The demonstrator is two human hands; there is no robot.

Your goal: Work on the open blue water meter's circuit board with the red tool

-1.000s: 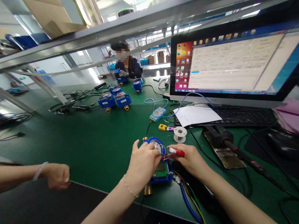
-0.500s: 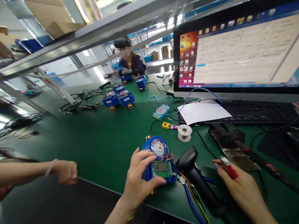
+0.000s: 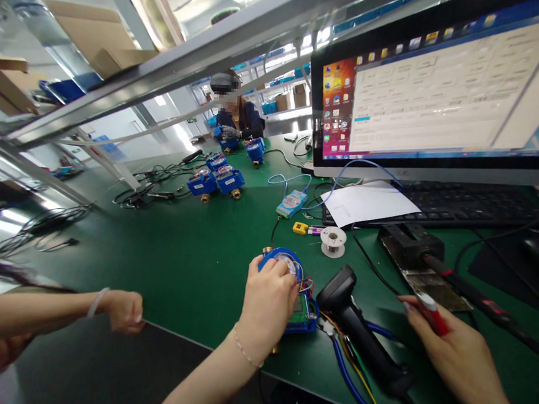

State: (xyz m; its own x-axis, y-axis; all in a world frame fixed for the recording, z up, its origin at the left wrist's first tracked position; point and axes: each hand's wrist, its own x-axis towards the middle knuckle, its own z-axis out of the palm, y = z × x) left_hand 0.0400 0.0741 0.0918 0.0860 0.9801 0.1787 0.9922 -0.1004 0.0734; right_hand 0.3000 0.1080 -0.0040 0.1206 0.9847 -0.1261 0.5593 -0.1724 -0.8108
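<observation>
Over the dial end of a blue meter (image 3: 308, 323) lies my left hand (image 3: 269, 297), its fingers curled and closed on the meter's top; what the fingertips touch is hidden. The hand covers most of the meter's display, and coloured wires run from its right side. My right hand (image 3: 455, 347), on the right, holds a red pen-like tool with a white end (image 3: 432, 313). A black handheld scanner (image 3: 366, 338) lies between the meter and my right hand.
A monitor (image 3: 442, 103), keyboard (image 3: 477, 204) and white paper (image 3: 368, 203) are behind. Nearer are a solder spool (image 3: 332, 241), soldering iron (image 3: 475, 297) and light-blue box (image 3: 291, 203). Several blue meters (image 3: 216, 177) stand further back. Another person's fist (image 3: 124, 310) is at left; a person (image 3: 241, 117) sits beyond.
My left hand has moved from gripping the meter's display part to over its dial, fingers now curled. My right hand, with the red tool, has shifted slightly right and down.
</observation>
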